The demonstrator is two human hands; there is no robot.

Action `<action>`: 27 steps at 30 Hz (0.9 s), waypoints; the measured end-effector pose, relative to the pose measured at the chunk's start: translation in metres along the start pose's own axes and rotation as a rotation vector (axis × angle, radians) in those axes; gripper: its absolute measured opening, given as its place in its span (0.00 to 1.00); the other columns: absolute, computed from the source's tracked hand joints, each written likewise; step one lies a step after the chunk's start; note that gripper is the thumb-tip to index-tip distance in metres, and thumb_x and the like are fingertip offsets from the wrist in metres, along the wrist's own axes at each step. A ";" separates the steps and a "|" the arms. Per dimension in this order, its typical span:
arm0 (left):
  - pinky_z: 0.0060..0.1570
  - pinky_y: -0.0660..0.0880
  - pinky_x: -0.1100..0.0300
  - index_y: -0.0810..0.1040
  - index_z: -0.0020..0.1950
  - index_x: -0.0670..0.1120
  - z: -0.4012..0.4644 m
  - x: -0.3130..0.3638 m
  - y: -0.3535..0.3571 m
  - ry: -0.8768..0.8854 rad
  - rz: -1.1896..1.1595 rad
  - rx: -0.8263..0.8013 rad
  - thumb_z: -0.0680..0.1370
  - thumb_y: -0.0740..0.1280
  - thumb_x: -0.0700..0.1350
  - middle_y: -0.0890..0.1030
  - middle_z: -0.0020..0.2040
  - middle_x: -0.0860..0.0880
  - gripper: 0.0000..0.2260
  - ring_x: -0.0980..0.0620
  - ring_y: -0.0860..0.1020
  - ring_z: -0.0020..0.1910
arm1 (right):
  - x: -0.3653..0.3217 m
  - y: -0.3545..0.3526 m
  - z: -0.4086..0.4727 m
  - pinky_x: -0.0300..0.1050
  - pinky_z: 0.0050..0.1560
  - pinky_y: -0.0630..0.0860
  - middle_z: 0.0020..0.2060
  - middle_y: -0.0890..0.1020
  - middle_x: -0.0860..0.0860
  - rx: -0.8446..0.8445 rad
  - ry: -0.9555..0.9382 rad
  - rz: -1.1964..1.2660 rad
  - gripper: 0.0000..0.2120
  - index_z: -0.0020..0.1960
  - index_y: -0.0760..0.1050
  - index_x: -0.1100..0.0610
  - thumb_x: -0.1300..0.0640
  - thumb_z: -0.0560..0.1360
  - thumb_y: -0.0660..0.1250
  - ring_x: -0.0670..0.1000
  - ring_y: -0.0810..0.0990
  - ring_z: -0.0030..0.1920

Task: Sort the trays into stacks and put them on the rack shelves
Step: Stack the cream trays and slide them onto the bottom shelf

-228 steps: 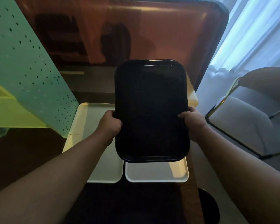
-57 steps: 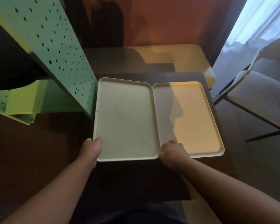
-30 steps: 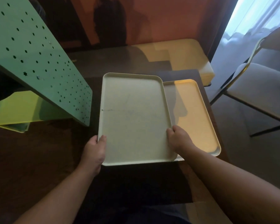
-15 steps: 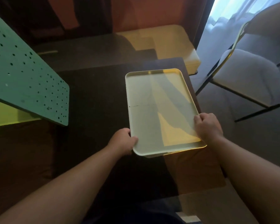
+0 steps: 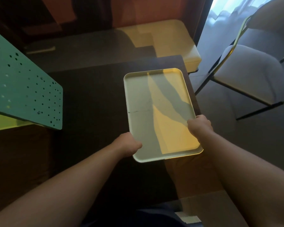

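A pale cream tray (image 5: 154, 102) lies at the right side of the dark table (image 5: 92, 99), stacked exactly over a second cream tray, which it hides. A thin dark scratch crosses its left half. My left hand (image 5: 127, 145) grips the tray's left rim near the front corner. My right hand (image 5: 199, 125) grips the right rim. The rack, with its teal perforated side panel (image 5: 23, 89) and a yellow-green shelf (image 5: 5, 122) below it, stands at the left, well apart from the tray.
A cream padded bench (image 5: 174, 43) sits beyond the table's far right corner. A grey chair (image 5: 249, 74) with a gold and black frame stands on the floor at the right, by a bright curtain. The table's right edge runs just past the tray.
The black tray I held earlier is gone from view. I lifted the left cream tray, carried it right and set it over the right one; since half a second ago it settled squarely.
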State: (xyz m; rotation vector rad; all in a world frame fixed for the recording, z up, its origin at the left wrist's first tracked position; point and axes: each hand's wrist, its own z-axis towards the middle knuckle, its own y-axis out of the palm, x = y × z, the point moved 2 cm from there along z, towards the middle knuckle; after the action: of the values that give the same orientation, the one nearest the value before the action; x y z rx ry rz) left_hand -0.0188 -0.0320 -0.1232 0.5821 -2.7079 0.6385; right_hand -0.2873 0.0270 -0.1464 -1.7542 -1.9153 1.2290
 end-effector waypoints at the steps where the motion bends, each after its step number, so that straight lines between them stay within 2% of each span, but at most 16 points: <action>1: 0.65 0.77 0.48 0.74 0.73 0.49 0.000 -0.002 -0.001 -0.011 0.012 0.011 0.72 0.71 0.50 0.79 0.68 0.46 0.29 0.45 0.80 0.63 | 0.000 0.001 -0.001 0.56 0.51 0.83 0.52 0.79 0.57 -0.021 0.032 0.055 0.18 0.64 0.72 0.58 0.50 0.78 0.65 0.57 0.81 0.49; 3: 0.64 0.78 0.48 0.71 0.74 0.48 -0.001 -0.008 -0.006 -0.038 0.019 0.052 0.68 0.70 0.54 0.76 0.69 0.44 0.35 0.44 0.80 0.61 | 0.001 0.007 -0.007 0.54 0.50 0.83 0.48 0.80 0.56 -0.077 0.065 0.142 0.16 0.60 0.74 0.59 0.49 0.78 0.65 0.56 0.82 0.46; 7: 0.62 0.77 0.49 0.72 0.74 0.50 -0.010 -0.022 -0.026 -0.066 -0.080 0.204 0.70 0.70 0.54 0.76 0.70 0.44 0.31 0.44 0.80 0.61 | 0.000 0.020 -0.020 0.57 0.56 0.81 0.50 0.81 0.56 -0.199 0.076 0.266 0.19 0.62 0.74 0.60 0.46 0.80 0.65 0.57 0.82 0.50; 10: 0.57 0.76 0.50 0.71 0.75 0.46 -0.021 -0.031 -0.046 -0.063 -0.178 0.327 0.78 0.67 0.52 0.77 0.69 0.43 0.26 0.45 0.79 0.60 | -0.006 0.023 -0.036 0.57 0.59 0.79 0.50 0.82 0.56 -0.270 0.071 0.407 0.20 0.65 0.75 0.61 0.48 0.80 0.67 0.57 0.82 0.52; 12: 0.56 0.76 0.49 0.74 0.71 0.44 -0.027 -0.037 -0.059 -0.031 -0.227 0.370 0.81 0.65 0.51 0.80 0.65 0.43 0.20 0.46 0.79 0.55 | -0.012 0.023 -0.048 0.54 0.54 0.80 0.46 0.82 0.55 -0.288 0.045 0.484 0.16 0.62 0.77 0.61 0.52 0.81 0.67 0.56 0.83 0.49; 14: 0.60 0.77 0.46 0.74 0.69 0.44 -0.033 -0.042 -0.070 0.013 -0.234 0.409 0.82 0.64 0.50 0.81 0.62 0.43 0.18 0.44 0.80 0.56 | -0.019 0.022 -0.064 0.49 0.44 0.78 0.43 0.82 0.54 -0.292 -0.004 0.524 0.12 0.58 0.78 0.62 0.54 0.82 0.67 0.54 0.82 0.43; 15: 0.61 0.77 0.46 0.74 0.70 0.44 -0.038 -0.044 -0.075 0.031 -0.231 0.422 0.82 0.63 0.50 0.81 0.62 0.43 0.18 0.43 0.80 0.57 | -0.020 0.023 -0.069 0.48 0.43 0.77 0.43 0.82 0.54 -0.284 -0.027 0.526 0.11 0.57 0.78 0.62 0.55 0.82 0.67 0.53 0.81 0.41; 17: 0.61 0.77 0.44 0.73 0.70 0.44 -0.048 -0.050 -0.085 0.059 -0.245 0.425 0.83 0.62 0.50 0.81 0.62 0.42 0.18 0.43 0.80 0.57 | -0.021 0.026 -0.082 0.48 0.46 0.77 0.44 0.83 0.55 -0.258 -0.052 0.533 0.11 0.56 0.78 0.63 0.55 0.81 0.67 0.53 0.81 0.41; 19: 0.60 0.78 0.42 0.73 0.69 0.44 -0.060 -0.055 -0.094 0.102 -0.260 0.418 0.84 0.62 0.49 0.81 0.61 0.42 0.16 0.43 0.81 0.56 | -0.024 0.027 -0.102 0.48 0.44 0.78 0.44 0.83 0.56 -0.265 -0.063 0.584 0.11 0.56 0.78 0.64 0.56 0.81 0.67 0.54 0.82 0.41; 22: 0.59 0.79 0.43 0.73 0.69 0.43 -0.080 -0.062 -0.115 0.193 -0.232 0.416 0.84 0.62 0.47 0.81 0.59 0.42 0.16 0.43 0.81 0.54 | -0.030 0.020 -0.133 0.57 0.53 0.81 0.51 0.84 0.61 -0.343 -0.044 0.785 0.15 0.61 0.77 0.68 0.56 0.81 0.67 0.60 0.84 0.49; 24: 0.55 0.79 0.48 0.74 0.69 0.42 -0.098 -0.066 -0.133 0.243 -0.182 0.418 0.84 0.63 0.46 0.81 0.58 0.42 0.15 0.45 0.80 0.53 | -0.036 0.009 -0.155 0.56 0.48 0.83 0.48 0.85 0.60 -0.433 -0.116 0.891 0.15 0.59 0.77 0.65 0.53 0.84 0.60 0.59 0.86 0.46; 27: 0.53 0.78 0.50 0.75 0.67 0.40 -0.131 -0.075 -0.153 0.318 -0.192 0.394 0.84 0.64 0.44 0.82 0.55 0.41 0.14 0.45 0.80 0.50 | -0.049 -0.005 -0.190 0.48 0.40 0.84 0.46 0.87 0.56 -0.550 -0.312 1.026 0.24 0.66 0.76 0.62 0.48 0.87 0.49 0.54 0.87 0.43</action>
State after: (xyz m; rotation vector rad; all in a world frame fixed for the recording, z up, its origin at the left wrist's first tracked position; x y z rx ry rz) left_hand 0.1404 -0.0710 0.0160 0.7500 -2.2107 1.1169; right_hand -0.1486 0.0580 -0.0110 -3.2448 -1.5672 1.3615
